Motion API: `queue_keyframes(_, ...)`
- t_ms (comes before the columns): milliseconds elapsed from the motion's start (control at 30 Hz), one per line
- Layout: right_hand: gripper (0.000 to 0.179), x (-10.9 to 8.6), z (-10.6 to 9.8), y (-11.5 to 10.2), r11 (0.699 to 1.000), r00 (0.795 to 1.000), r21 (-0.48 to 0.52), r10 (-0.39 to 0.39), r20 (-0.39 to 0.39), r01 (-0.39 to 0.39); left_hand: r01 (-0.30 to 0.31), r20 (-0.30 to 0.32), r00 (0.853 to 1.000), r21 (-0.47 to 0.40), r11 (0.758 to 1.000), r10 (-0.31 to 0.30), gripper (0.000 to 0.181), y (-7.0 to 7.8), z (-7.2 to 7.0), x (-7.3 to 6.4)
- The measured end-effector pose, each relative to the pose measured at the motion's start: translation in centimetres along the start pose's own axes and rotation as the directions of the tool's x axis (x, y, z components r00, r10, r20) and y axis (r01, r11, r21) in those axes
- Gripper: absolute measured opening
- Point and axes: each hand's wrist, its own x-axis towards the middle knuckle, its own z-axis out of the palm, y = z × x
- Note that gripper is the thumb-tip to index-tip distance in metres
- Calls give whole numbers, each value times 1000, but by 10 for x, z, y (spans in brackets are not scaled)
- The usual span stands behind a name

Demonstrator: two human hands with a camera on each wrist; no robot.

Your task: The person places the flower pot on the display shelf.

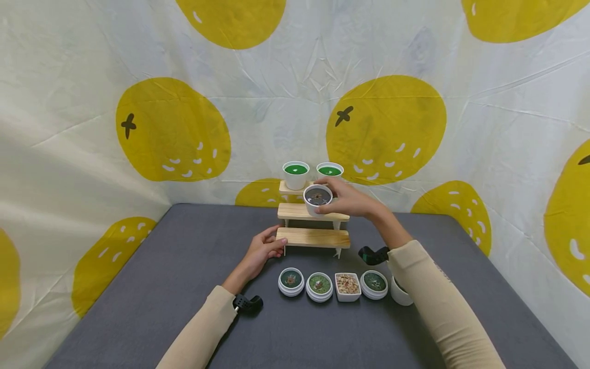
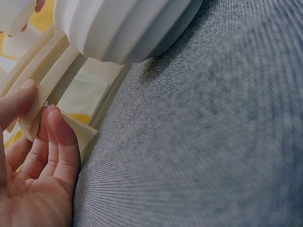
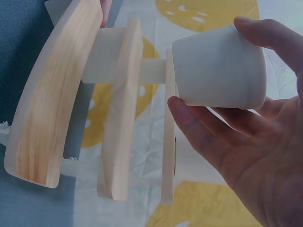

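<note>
My right hand grips a white cup with a dark grey filling and a small brown bit at its centre. The cup is held above the middle step of a three-step wooden stand. The right wrist view shows thumb and fingers around the cup's plain side. My left hand pinches the left end of the bottom step, thumb on top and fingers below. On the top step stand two white cups with green fillings, a left one and a right one partly behind my right hand.
In front of the stand is a row: a dark-topped pot, a green-topped pot, a square dish of pale chips, another green pot, and a white cup partly under my right sleeve. A patterned curtain hangs behind the grey table.
</note>
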Motion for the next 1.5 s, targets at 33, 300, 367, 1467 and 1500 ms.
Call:
queue_keyframes(33, 72, 1, 0, 0, 1000, 1000, -2, 0, -2, 0, 1, 0, 1000, -1, 1000, -1, 68, 0, 0, 0)
queue_keyframes(300, 72, 7, 4, 1, 1000, 1000, -10, -18, -14, 17, 0, -2, 1000, 5, 1000, 0, 67, 1, 0, 1)
queue_keyframes(367, 72, 8, 4, 2, 1000, 1000, -5, -17, -18, 17, 7, -5, 1000, 4, 1000, -7, 67, 2, 1, 1)
queue_keyframes(1467, 78, 28, 18, -3, 999, 999, 37, -20, -37, 21, 21, -12, 1000, 6, 1000, -21, 63, 1, 1, 3)
queue_keyframes(1500, 76, 29, 19, -2, 999, 999, 37, -30, -39, 31, 22, -12, 1000, 7, 1000, -22, 64, 1, 1, 3)
